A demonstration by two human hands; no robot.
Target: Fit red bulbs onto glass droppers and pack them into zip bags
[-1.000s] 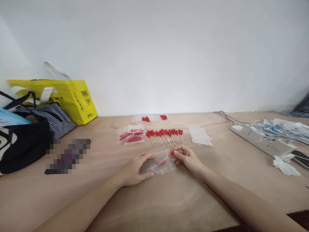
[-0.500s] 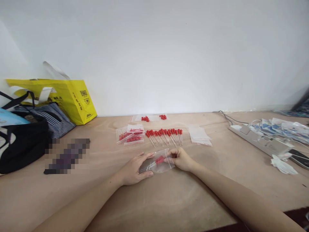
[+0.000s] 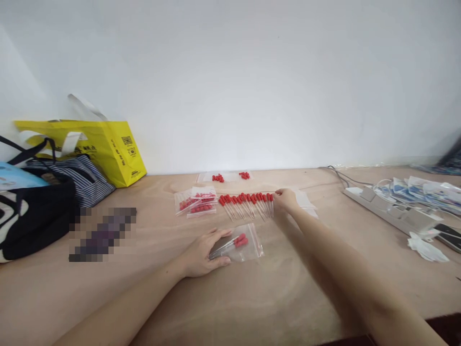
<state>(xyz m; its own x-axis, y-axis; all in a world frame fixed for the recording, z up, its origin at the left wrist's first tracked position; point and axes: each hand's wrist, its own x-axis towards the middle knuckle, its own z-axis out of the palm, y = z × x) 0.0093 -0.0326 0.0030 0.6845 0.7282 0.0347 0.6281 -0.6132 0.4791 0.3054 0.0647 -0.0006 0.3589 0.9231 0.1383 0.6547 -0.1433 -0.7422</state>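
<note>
A clear zip bag point(image 3: 252, 247) lies on the table with red-capped droppers point(image 3: 240, 240) inside. My left hand point(image 3: 207, 252) grips the bag's left end between thumb and fingers. Beyond it, several loose droppers point(image 3: 247, 204) form a row, red caps pointing away from me. My right hand point(image 3: 287, 199) is at the row's right end, its fingertips pinched beside the last red cap; whether they grip it is too small to tell. Filled bags point(image 3: 201, 202) are piled left of the row. Partly behind my right hand are flat bags point(image 3: 305, 201).
By the wall lies a bag with red caps point(image 3: 230, 177). A yellow bag point(image 3: 118, 149), a striped pouch point(image 3: 90, 180) and a black bag point(image 3: 43, 211) stand left. On the right are a power strip point(image 3: 382, 206), cables, packets point(image 3: 418, 192) and a crumpled tissue point(image 3: 427, 247).
My right hand has let go of the zip bag and moved away from me and to the right, to the end of the dropper row. My left hand keeps its hold.
</note>
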